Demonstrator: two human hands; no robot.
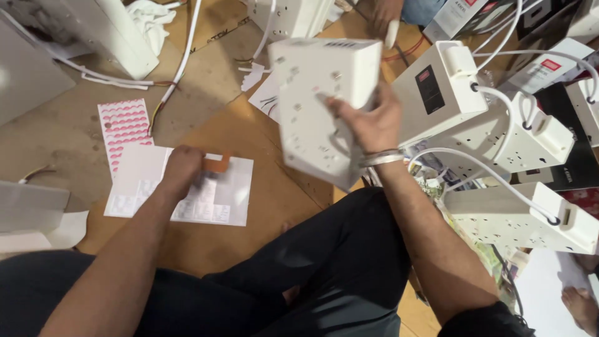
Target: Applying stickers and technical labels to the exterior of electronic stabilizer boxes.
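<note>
My right hand [368,122] grips a white box-shaped power unit [321,103] and holds it tilted in the air above my lap. My left hand [181,168] rests on a white sheet of small labels [231,200] lying on the wooden floor. Its fingers pinch a small orange sticker [218,164] at the sheet's top edge. A pink sheet of round stickers [123,128] lies just left of the white sheet.
Several white power units with cables [499,137] are piled at the right. More white boxes [93,31] and loose wires sit at the top left. Another person's hand [387,15] shows at the top, and a foot [583,306] at the bottom right.
</note>
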